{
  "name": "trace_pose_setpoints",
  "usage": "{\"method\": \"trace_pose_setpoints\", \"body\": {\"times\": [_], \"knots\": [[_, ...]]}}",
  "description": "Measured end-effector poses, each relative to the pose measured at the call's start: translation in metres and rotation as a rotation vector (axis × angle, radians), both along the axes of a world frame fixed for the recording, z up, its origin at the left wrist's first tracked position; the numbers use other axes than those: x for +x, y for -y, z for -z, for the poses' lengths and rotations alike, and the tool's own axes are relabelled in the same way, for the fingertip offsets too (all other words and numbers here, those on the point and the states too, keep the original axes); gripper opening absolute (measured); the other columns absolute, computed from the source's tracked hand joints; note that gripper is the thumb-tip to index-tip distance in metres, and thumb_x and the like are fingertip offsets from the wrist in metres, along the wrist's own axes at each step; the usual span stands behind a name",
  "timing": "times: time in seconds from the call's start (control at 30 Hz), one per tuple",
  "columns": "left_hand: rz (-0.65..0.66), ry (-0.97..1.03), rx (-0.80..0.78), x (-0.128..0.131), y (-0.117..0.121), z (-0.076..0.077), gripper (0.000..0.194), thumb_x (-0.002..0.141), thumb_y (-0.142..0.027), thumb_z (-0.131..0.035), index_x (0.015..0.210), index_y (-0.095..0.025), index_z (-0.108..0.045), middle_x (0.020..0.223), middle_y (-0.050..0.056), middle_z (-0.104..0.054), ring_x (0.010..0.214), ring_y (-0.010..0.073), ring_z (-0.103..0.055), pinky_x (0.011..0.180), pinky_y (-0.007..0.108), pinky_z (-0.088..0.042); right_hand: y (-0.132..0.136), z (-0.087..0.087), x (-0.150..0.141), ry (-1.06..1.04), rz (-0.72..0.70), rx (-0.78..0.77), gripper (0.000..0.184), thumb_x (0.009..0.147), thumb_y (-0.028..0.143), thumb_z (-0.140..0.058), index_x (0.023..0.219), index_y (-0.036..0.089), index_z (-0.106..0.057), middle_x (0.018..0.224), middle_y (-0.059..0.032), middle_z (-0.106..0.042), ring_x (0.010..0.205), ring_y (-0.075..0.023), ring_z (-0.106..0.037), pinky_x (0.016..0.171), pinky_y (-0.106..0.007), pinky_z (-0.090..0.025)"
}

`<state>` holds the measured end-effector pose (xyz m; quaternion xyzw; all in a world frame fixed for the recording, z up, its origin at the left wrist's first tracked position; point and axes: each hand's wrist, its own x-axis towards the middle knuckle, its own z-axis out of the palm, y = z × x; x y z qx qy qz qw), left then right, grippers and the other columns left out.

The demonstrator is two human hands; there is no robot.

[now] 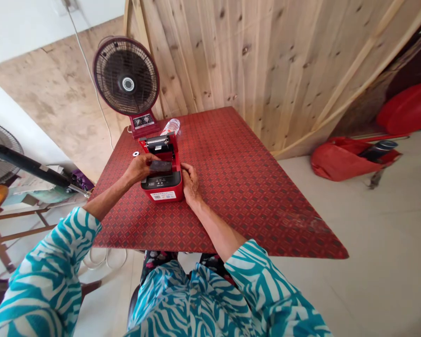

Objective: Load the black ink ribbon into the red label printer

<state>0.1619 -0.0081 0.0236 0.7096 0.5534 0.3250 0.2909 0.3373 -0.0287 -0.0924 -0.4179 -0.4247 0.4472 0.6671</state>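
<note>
A red and black label printer (163,181) stands on the table with its lid (157,142) tilted up and its inside exposed. My left hand (140,167) is closed, pinching a dark, smooth piece (160,166) over the printer's opening; what kind of part it is I cannot make out. Against the printer's right side rests my right hand (191,182), fingers curled along its edge, the tips partly hidden. A small white ring (136,154) lies just beyond my left hand. Behind the raised lid is a clear plastic bottle (171,126), partly covered by it.
The table (238,196) has a red patterned top. A dark red fan (128,84) stands at its far left corner, near a hanging cable (91,75). Left of the table are another fan (2,150) and a wooden stool (17,217). A red bag (331,159) sits at the right.
</note>
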Motion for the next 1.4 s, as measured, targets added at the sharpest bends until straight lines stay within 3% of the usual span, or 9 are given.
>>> {"method": "trace_pose_setpoints", "body": {"times": [0.17,0.37,0.47,0.6,0.83,1.0,1.1,1.23,1.4], "knots": [[0.085,-0.253,0.054,-0.003,-0.024,0.001,0.036,0.044,-0.017,-0.085,0.076,-0.025,-0.071,0.062,-0.001,-0.063,0.074,0.0278,-0.064,0.084,0.041,-0.048,-0.002,0.005,0.001,-0.012,0.010,0.010,0.029,0.085,0.040,-0.054,0.105,0.027,-0.070,0.111,-0.0029,-0.071,0.114,-0.0221,-0.061,0.109,-0.044,-0.045],[0.188,-0.381,0.028,0.002,-0.031,-0.007,0.025,0.045,-0.015,-0.085,0.061,-0.026,-0.068,0.057,-0.002,-0.063,0.076,0.0270,-0.065,0.093,0.041,-0.045,-0.002,0.008,0.002,-0.006,-0.013,-0.005,0.032,0.085,0.042,-0.054,0.108,0.026,-0.070,0.113,-0.0042,-0.071,0.113,-0.0228,-0.062,0.110,-0.046,-0.045],[0.224,-0.314,0.003,-0.001,-0.022,-0.016,0.023,0.052,-0.026,-0.088,0.071,-0.024,-0.074,0.065,0.000,-0.069,0.075,0.0259,-0.066,0.086,0.039,-0.049,-0.001,0.007,0.002,-0.013,-0.018,-0.010,0.033,0.085,0.043,-0.055,0.108,0.026,-0.070,0.113,-0.0046,-0.071,0.112,-0.0229,-0.062,0.110,-0.046,-0.045],[0.260,-0.022,-0.044,-0.008,0.000,-0.022,0.034,0.061,-0.037,-0.087,0.088,-0.019,-0.078,0.081,0.004,-0.075,0.073,0.0210,-0.067,0.075,0.033,-0.053,-0.001,0.007,0.002,-0.022,-0.024,-0.037,0.033,0.085,0.043,-0.055,0.108,0.025,-0.070,0.113,-0.0043,-0.071,0.110,-0.0219,-0.062,0.106,-0.045,-0.047],[0.024,0.145,0.095,-0.008,0.025,-0.006,0.031,0.064,-0.040,-0.087,0.085,-0.019,-0.076,0.086,0.005,-0.076,0.077,0.0178,-0.066,0.076,0.030,-0.052,0.000,0.009,0.005,0.010,-0.037,-0.025,0.034,0.084,0.043,-0.055,0.109,0.025,-0.069,0.111,-0.0041,-0.073,0.108,-0.0215,-0.062,0.099,-0.040,-0.051],[0.078,0.078,0.217,-0.009,0.038,-0.005,0.022,0.075,-0.041,-0.078,0.084,-0.022,-0.076,0.084,0.003,-0.076,0.072,0.0171,-0.064,0.071,0.029,-0.051,0.002,0.007,0.004,-0.022,-0.029,-0.063,0.039,0.081,0.047,-0.055,0.109,0.023,-0.067,0.109,-0.0057,-0.073,0.103,-0.0219,-0.064,0.097,-0.041,-0.051],[0.178,-0.013,0.312,-0.011,0.050,-0.004,0.015,0.078,-0.037,-0.073,0.084,-0.024,-0.075,0.090,0.005,-0.078,0.083,0.0209,-0.070,0.083,0.035,-0.052,0.003,0.004,0.004,-0.031,-0.020,-0.072,0.041,0.078,0.047,-0.057,0.108,0.022,-0.068,0.108,-0.0067,-0.073,0.102,-0.0230,-0.065,0.098,-0.044,-0.050],[0.226,-0.145,0.461,-0.009,0.062,0.003,0.010,0.081,-0.035,-0.071,0.085,-0.026,-0.075,0.090,0.005,-0.079,0.089,0.0241,-0.071,0.103,0.046,-0.045,0.005,0.002,0.005,-0.009,-0.015,-0.071,0.040,0.077,0.047,-0.057,0.107,0.022,-0.069,0.110,-0.0068,-0.073,0.105,-0.0232,-0.064,0.101,-0.044,-0.049],[0.250,-0.263,0.583,-0.011,0.072,0.011,0.011,0.087,-0.028,-0.062,0.088,-0.027,-0.073,0.092,0.005,-0.079,0.093,0.0235,-0.072,0.109,0.047,-0.040,0.003,0.004,0.005,-0.009,-0.011,-0.071,0.037,0.079,0.045,-0.057,0.107,0.024,-0.069,0.111,-0.0056,-0.074,0.106,-0.0222,-0.064,0.100,-0.043,-0.049]]}}
